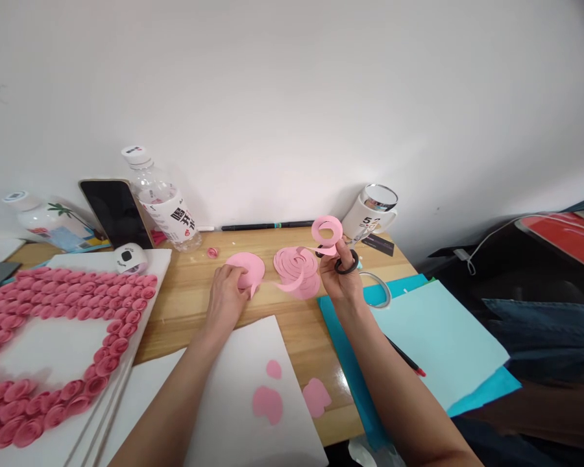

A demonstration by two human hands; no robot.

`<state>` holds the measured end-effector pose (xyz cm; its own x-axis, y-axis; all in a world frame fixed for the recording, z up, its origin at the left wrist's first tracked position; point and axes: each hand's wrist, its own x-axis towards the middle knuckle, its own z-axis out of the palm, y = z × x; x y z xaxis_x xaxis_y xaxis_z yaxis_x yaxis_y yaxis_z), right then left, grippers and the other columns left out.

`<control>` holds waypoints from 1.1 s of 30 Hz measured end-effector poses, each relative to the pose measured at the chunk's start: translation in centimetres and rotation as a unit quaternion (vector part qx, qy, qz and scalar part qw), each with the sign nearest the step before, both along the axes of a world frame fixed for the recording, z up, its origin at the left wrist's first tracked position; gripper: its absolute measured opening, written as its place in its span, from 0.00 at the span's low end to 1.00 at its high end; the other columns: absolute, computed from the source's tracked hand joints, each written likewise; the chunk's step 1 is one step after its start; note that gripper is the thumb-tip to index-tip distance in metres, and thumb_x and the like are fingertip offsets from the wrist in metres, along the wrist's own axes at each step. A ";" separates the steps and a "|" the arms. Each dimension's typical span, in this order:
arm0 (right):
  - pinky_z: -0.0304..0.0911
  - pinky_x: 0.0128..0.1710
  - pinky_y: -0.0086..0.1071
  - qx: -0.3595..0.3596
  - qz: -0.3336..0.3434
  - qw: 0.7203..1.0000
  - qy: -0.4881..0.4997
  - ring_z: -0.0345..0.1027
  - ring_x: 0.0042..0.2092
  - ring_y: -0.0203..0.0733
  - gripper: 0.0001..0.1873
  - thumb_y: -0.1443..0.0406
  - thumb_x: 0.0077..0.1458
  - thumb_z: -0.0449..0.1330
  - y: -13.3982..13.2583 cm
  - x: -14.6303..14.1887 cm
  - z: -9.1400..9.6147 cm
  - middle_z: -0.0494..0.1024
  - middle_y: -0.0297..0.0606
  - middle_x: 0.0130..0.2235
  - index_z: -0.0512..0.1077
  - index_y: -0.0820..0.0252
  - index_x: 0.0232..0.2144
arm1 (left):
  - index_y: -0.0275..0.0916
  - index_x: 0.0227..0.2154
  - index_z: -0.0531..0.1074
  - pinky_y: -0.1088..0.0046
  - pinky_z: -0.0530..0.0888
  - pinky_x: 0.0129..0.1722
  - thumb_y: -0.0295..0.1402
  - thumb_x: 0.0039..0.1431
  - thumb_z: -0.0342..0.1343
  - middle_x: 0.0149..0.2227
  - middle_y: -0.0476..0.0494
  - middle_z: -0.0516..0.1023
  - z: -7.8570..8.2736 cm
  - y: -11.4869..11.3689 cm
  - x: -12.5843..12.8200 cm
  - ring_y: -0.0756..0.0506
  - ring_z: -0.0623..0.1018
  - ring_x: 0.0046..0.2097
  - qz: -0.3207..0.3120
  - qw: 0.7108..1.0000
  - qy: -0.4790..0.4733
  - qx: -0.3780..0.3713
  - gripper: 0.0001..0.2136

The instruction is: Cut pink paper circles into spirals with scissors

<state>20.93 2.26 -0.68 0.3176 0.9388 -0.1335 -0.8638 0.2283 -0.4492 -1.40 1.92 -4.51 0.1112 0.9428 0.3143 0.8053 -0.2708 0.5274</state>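
Observation:
My left hand [228,295] has its fingers closed at the lower left edge of a pink paper circle [252,264], which lies on the table. Raised a little above the table, my right hand [339,275] pinches a pink paper spiral [338,230] curled into a ring. The black-handled scissors [351,262] are also in that hand, one loop showing by the fingers; their blades are hidden. Between my hands lies a pile of cut pink paper spirals [292,264], with one loose strip end curling out.
Left, a white board [53,340] bears rows of pink paper roses. A bottle [168,204], a phone [117,211] and a mug [370,211] stand by the wall. Pink scraps [267,403] lie in front; tape [377,292] and blue sheets [448,337] are right.

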 end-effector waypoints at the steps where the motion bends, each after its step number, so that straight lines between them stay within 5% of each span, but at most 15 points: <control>1: 0.69 0.22 0.10 0.001 0.001 1.000 0.000 0.67 0.21 0.21 0.12 0.74 0.40 0.67 0.0 0.0 0.1 0.74 0.18 0.22 0.71 0.56 0.26 | 0.38 0.33 0.72 0.65 0.70 0.42 0.27 0.44 0.62 0.36 0.41 0.74 0.0 0.0 0.0 0.41 0.72 0.41 0.002 1.000 0.000 -0.007 0.10; 9: 0.69 0.22 0.11 0.061 0.074 0.992 0.087 0.67 0.26 0.24 0.11 0.73 0.42 0.66 -0.3 1.1 0.1 0.71 0.27 0.26 0.69 0.57 0.27 | 0.38 0.31 0.71 0.65 0.69 0.41 0.26 0.54 0.48 0.34 0.41 0.74 0.7 -0.1 -0.3 0.42 0.72 0.39 0.001 0.999 -0.030 -0.027 0.07; 12: 0.69 0.22 0.11 0.072 0.081 0.989 0.102 0.67 0.27 0.25 0.13 0.73 0.40 0.67 -0.3 1.5 0.0 0.70 0.28 0.27 0.68 0.59 0.28 | 0.38 0.31 0.71 0.65 0.70 0.42 0.27 0.51 0.54 0.35 0.41 0.74 0.7 -0.1 -0.4 0.42 0.72 0.40 -0.003 0.999 -0.026 -0.040 0.04; 22: 0.69 0.25 0.17 -0.053 -0.119 0.985 -0.110 0.68 0.24 0.25 0.14 0.70 0.36 0.69 1.2 1.1 -1.9 0.73 0.22 0.24 0.69 0.57 0.27 | 0.38 0.26 0.70 0.65 0.69 0.42 0.30 0.46 0.61 0.33 0.42 0.73 0.8 0.0 -0.1 0.41 0.71 0.40 -0.006 0.999 -0.007 -0.032 0.05; 27: 0.70 0.27 0.24 -0.109 -0.116 0.967 -0.198 0.66 0.22 0.27 0.21 0.66 0.29 0.73 1.1 0.3 -2.8 0.69 0.23 0.21 0.67 0.60 0.26 | 0.39 0.24 0.69 0.66 0.69 0.39 0.30 0.48 0.59 0.31 0.43 0.73 0.6 0.2 -0.3 0.42 0.71 0.38 -0.009 0.999 -0.010 -0.036 0.04; 33: 0.67 0.32 0.25 -0.052 -0.126 0.957 -0.255 0.65 0.25 0.26 0.20 0.64 0.34 0.70 0.8 0.2 -1.8 0.66 0.22 0.24 0.65 0.58 0.29 | 0.39 0.26 0.72 0.65 0.69 0.40 0.29 0.52 0.52 0.33 0.41 0.75 0.5 0.2 -0.4 0.41 0.71 0.38 -0.015 1.000 -0.001 -0.015 0.04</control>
